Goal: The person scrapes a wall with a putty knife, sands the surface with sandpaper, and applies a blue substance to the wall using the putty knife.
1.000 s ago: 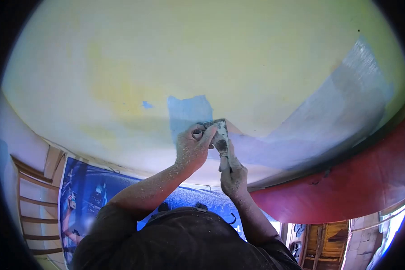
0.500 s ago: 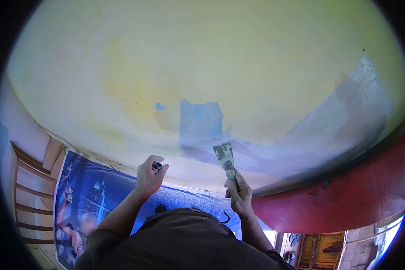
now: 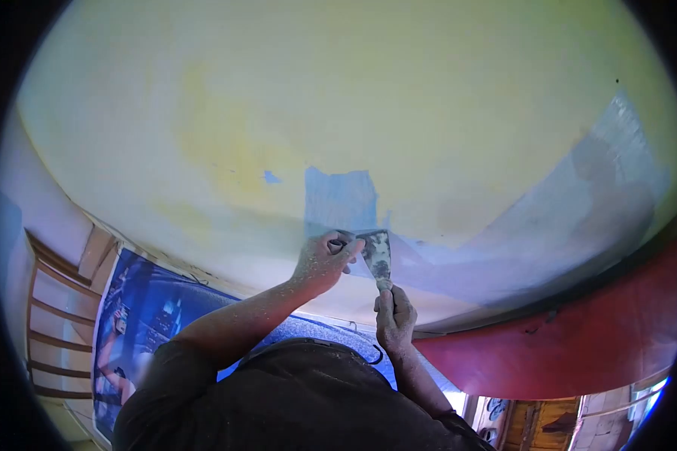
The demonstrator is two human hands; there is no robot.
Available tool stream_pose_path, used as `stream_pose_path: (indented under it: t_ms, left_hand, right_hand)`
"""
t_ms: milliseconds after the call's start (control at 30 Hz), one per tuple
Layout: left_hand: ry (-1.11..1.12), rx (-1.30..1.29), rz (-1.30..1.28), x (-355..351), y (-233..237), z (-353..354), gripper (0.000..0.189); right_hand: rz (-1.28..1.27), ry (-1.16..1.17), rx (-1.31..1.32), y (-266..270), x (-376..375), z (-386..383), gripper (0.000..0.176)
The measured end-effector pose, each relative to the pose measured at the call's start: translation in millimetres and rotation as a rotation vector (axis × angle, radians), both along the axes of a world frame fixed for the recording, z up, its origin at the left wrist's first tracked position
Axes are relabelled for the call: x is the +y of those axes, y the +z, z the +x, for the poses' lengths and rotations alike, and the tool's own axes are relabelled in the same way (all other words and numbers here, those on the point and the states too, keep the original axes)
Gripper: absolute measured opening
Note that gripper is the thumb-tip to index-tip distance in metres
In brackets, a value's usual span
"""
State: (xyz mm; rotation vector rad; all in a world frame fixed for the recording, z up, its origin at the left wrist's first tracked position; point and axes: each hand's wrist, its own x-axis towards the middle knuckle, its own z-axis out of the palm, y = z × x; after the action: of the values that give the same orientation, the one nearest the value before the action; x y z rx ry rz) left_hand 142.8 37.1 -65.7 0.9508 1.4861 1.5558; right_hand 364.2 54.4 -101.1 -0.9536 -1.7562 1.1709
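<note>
My right hand (image 3: 396, 316) is wrapped round the handle of a putty knife (image 3: 380, 259), its blade pointing up and smeared with whitish and dark residue. My left hand (image 3: 326, 261), dusted with pale powder, has curled fingers around a small dark thing that I cannot make out. Its thumb and fingertips reach the left edge of the blade. Behind both hands spreads a pale yellow wall (image 3: 399, 113). On it, just above my left hand, is a squarish blue patch (image 3: 341, 197) with ragged edges.
A whitish smoothed band (image 3: 549, 218) runs up the wall to the right. Below hangs a red sheet (image 3: 564, 346); a blue printed poster (image 3: 147, 308) lies at lower left, beside a brown wooden slatted frame (image 3: 60, 323). A small blue chip mark (image 3: 271, 177) shows left of the patch.
My left hand has moved right and slightly up, from apart to the blade's edge. The putty knife has tilted a little and shifted slightly, still in my right hand.
</note>
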Motion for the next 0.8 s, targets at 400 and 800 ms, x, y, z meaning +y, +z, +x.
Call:
stream_pose_path:
  t_ms: [400, 800]
  left_hand:
    - [0.045, 0.061, 0.087, 5.7, 27.3, 12.1, 0.034]
    - [0.108, 0.128, 0.078, -1.5, 21.7, 19.8, 0.032]
  right_hand:
    - [-0.053, -0.009, -0.045, 28.8, 0.1, -9.2, 0.034]
    - [-0.032, -0.045, -0.054, 23.2, -10.9, -9.1, 0.035]
